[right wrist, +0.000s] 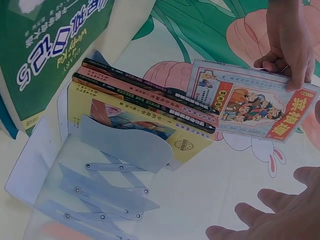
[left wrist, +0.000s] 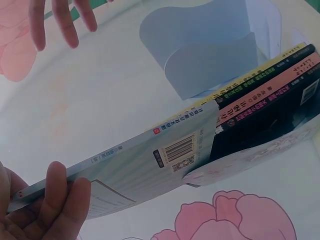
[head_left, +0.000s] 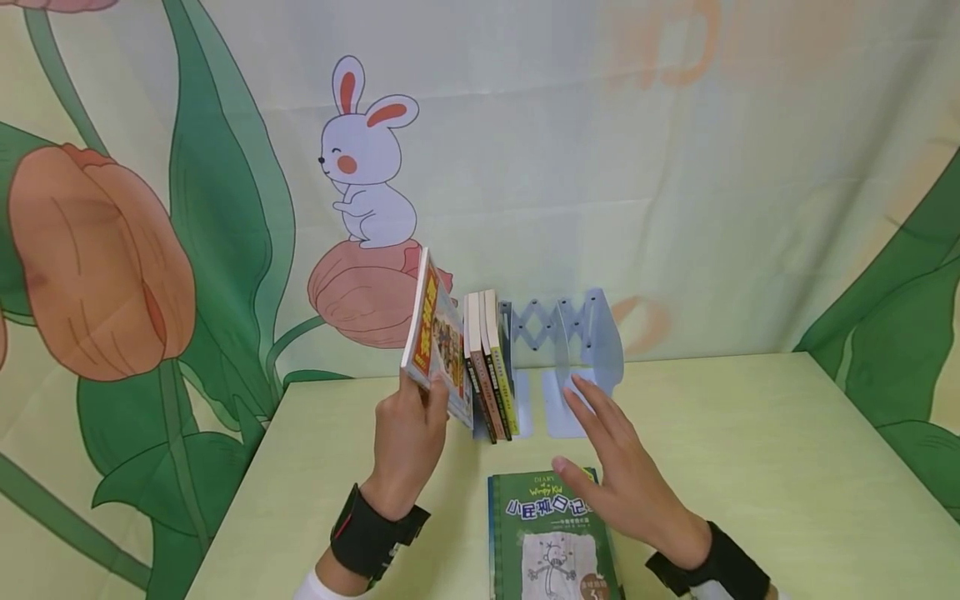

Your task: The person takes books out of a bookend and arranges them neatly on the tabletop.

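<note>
One illustrated book (head_left: 444,346), pinched in the left hand (head_left: 411,442), tilts beside several standing books (head_left: 489,367) in a blue expandable bookend (head_left: 604,342). Right hand (head_left: 628,473) free, fingers spread, near green-topped book stack (head_left: 555,533) on pale table (head_left: 765,467).

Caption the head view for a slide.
The left hand grips a tilted book beside books standing in a blue bookend; the right hand holds nothing.

Lower end of green book (head_left: 553,533) past head view's bottom edge, title (head_left: 542,507) partly behind right grip (head_left: 628,477)
</note>
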A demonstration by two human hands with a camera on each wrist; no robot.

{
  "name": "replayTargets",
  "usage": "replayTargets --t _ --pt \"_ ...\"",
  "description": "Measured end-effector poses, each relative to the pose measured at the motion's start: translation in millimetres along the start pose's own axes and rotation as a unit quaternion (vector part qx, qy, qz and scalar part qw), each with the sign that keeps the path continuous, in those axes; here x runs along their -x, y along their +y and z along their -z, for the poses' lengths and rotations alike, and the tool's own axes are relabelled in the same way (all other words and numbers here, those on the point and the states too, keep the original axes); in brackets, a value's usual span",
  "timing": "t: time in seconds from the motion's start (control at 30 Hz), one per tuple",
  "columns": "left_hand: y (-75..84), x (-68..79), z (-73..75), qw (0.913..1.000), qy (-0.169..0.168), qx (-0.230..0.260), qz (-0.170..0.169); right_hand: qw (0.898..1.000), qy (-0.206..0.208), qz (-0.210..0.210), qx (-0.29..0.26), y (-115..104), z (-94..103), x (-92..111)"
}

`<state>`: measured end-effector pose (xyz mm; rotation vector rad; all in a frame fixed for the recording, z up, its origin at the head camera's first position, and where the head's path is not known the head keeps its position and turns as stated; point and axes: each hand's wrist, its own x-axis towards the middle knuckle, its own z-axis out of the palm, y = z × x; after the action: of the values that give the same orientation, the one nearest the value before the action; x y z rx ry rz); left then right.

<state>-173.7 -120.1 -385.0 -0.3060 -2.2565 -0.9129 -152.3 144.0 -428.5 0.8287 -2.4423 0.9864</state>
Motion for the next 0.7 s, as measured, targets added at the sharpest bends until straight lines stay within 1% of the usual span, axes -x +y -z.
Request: replayTargets --t 0.23,0.43,0.7 --pt "6.4 2.3 7.0 0.9998 0.015 0.000 -0.014 1.000 0.007 0.011 0.003 -3.0 3.3 -6.3" --pt "7.3 3.6 10.0 0.9997 0.020 0.001 -0.017 1.000 0.007 0.013 0.002 -3.4 4.9 -8.0" --pt "11.5 3.6 17.7 0.9984 0.045 -0.002 -0.033 0.999 0.009 0.031 0.006 -3.5 8.1 -16.3"
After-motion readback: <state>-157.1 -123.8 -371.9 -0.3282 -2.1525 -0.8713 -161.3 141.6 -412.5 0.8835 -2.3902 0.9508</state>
